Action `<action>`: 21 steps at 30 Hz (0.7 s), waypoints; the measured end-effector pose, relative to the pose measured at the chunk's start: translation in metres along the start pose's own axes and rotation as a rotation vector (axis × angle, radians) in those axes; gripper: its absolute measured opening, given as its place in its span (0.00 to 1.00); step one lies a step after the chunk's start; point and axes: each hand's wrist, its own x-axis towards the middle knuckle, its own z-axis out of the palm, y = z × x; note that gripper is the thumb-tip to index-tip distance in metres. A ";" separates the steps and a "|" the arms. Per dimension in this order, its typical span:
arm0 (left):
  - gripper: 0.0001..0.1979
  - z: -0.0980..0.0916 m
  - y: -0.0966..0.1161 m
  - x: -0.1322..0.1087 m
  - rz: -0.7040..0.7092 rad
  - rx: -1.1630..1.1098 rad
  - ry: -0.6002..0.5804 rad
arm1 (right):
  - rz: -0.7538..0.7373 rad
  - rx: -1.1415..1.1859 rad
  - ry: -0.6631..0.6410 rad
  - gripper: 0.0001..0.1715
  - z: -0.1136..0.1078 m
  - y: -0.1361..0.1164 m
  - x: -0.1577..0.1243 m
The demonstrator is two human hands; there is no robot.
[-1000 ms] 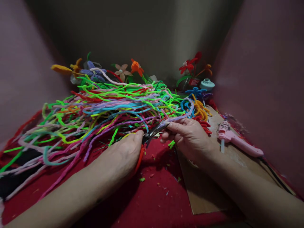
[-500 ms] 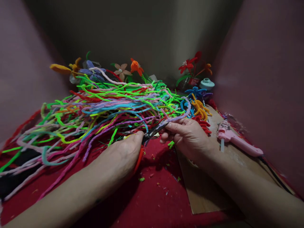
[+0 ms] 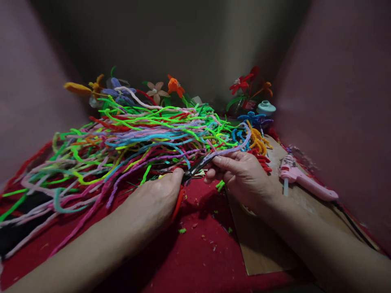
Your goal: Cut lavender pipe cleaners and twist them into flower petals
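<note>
My left hand (image 3: 163, 189) is closed round the red handles of a pair of scissors (image 3: 198, 167), whose dark blades point up and to the right. Between the thumb and fingers of my right hand (image 3: 241, 169) is a lavender pipe cleaner (image 3: 235, 149), its free end curving upward. The blades lie against the pipe cleaner's lower end, close to my right thumb; whether they are fully closed I cannot tell. Behind both hands spreads a large heap of pipe cleaners (image 3: 146, 134) in green, pink, blue, yellow and purple.
A pink glue gun (image 3: 308, 183) rests on a brown board (image 3: 262, 252) at the right. Pipe-cleaner flowers, among them an orange one (image 3: 173, 85) and a red one (image 3: 240, 84), stand along the back. Small clippings dot the red cloth (image 3: 195, 252). A pale blue lidded pot (image 3: 266, 108) sits back right.
The scissors have shifted slightly left with my left hand. The curved end of the lavender pipe cleaner has swung a little to the right.
</note>
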 end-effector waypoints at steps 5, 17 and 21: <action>0.19 -0.005 0.005 -0.001 -0.023 0.093 -0.085 | 0.002 -0.026 0.036 0.06 0.001 0.000 0.000; 0.20 -0.007 0.008 -0.003 -0.044 -0.038 -0.135 | -0.017 -0.019 0.095 0.04 0.002 0.000 0.001; 0.20 -0.001 0.003 -0.001 -0.052 -0.049 -0.036 | -0.027 -0.037 0.069 0.05 0.001 0.001 0.001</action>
